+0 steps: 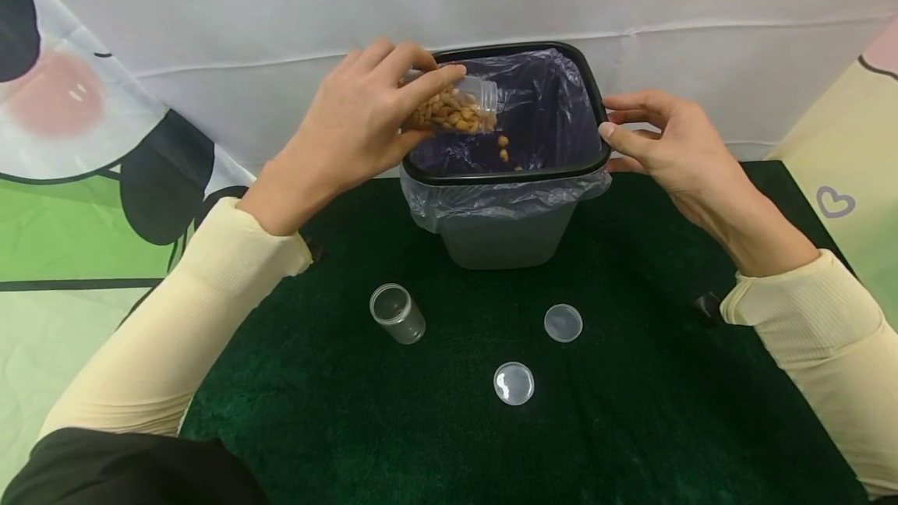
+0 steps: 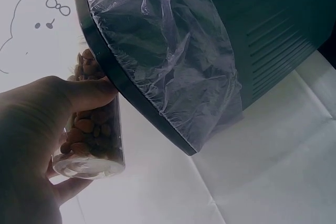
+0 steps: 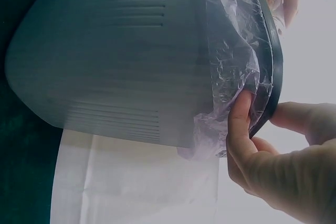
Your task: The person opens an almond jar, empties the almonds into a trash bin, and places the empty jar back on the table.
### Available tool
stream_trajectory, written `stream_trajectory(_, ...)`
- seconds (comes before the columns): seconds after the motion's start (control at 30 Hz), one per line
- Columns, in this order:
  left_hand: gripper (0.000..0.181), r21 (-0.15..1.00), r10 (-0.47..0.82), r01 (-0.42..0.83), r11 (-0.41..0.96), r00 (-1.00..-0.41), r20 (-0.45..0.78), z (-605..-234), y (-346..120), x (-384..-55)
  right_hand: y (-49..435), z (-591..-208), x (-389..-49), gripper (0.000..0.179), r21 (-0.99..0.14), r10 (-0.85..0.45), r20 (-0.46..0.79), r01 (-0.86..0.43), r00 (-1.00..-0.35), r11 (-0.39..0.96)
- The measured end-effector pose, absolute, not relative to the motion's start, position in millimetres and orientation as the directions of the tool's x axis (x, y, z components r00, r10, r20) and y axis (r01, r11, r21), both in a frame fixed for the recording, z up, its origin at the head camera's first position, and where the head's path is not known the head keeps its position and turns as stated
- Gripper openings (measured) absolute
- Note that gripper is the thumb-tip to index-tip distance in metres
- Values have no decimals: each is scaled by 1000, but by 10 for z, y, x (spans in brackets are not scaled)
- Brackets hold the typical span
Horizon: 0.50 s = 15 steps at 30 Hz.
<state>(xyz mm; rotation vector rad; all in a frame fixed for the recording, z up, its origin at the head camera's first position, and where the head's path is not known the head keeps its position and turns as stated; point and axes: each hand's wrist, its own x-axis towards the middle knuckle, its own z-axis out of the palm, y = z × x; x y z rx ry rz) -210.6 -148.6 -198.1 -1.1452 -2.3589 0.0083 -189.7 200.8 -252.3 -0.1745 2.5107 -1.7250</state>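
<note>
My left hand (image 1: pixel 354 111) grips a clear plastic jar (image 1: pixel 484 92), tipped on its side over the mouth of a grey trash bin (image 1: pixel 508 236). Brown almond-like nuts (image 1: pixel 456 111) fill much of the jar, and a few loose nuts (image 1: pixel 503 148) are dropping from its mouth. A thin purple bag (image 1: pixel 554 104) lines the bin, folded out over the black rim (image 1: pixel 508 177). On the bin's right side, my right hand (image 1: pixel 677 139) pinches the rim, thumb on top and fingers against the bag's folded edge (image 3: pixel 247 77). The left wrist view shows the jar's base (image 2: pixel 89 167) beside the rim.
A second clear jar (image 1: pixel 398 314), lidless, stands on the dark green cloth (image 1: pixel 449 427) in front of the bin. Two round translucent lids (image 1: pixel 563 323) lie to its right. A white curtain (image 1: pixel 281 6) hangs close behind the bin.
</note>
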Motion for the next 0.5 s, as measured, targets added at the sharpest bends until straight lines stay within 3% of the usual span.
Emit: stream_trajectory(0.5,66,-249,739,719,648,-516,433,-1968,-1480,-2094,1996,-2525,-1907,54,-934,-146,-16,-37,-989,356)
